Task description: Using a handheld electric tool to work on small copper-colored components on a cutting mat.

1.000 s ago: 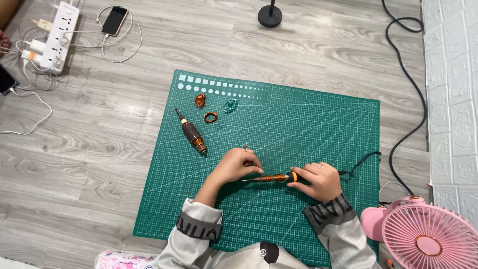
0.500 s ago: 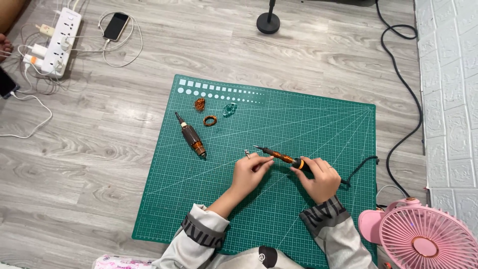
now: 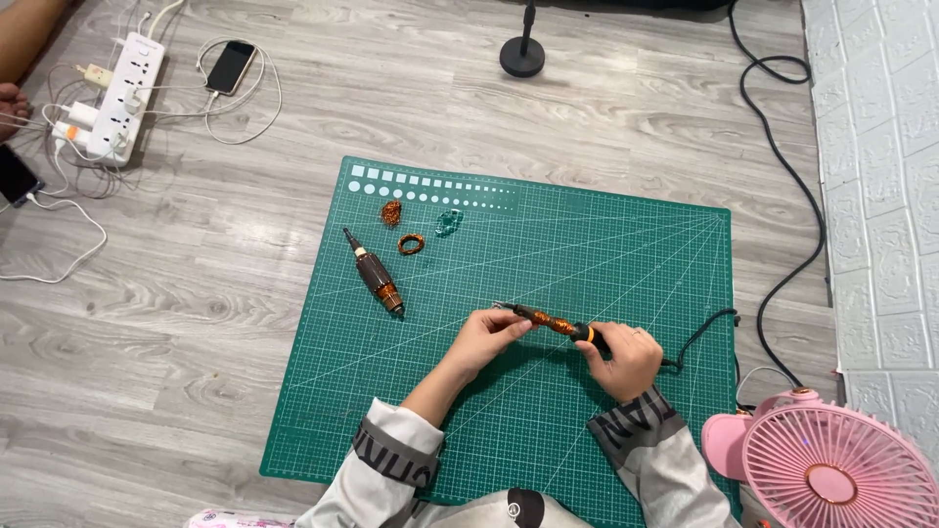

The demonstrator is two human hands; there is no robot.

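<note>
A corded soldering-iron-like tool (image 3: 550,322) with an orange, copper-wound shaft lies across the middle of a green cutting mat (image 3: 636,254). My right hand (image 3: 622,358) grips its black handle. My left hand (image 3: 486,336) pinches the shaft near its metal tip. A second dark tool (image 3: 376,275) with a copper-wound end lies apart on the mat's left. Beyond it sit a clump of copper wire (image 3: 391,212), a copper wire ring (image 3: 411,243) and a small teal piece (image 3: 448,222).
A pink fan (image 3: 831,469) stands at the lower right by the mat's corner. A black cable (image 3: 782,176) runs along the right. A black round stand base (image 3: 521,57) is behind the mat. A power strip (image 3: 125,93) and a phone (image 3: 231,66) lie at the far left.
Both hands and the tool have shifted slightly up and right on the mat. The tool's tip has swung to point up-left, and my left hand has slid closer to the tip.
</note>
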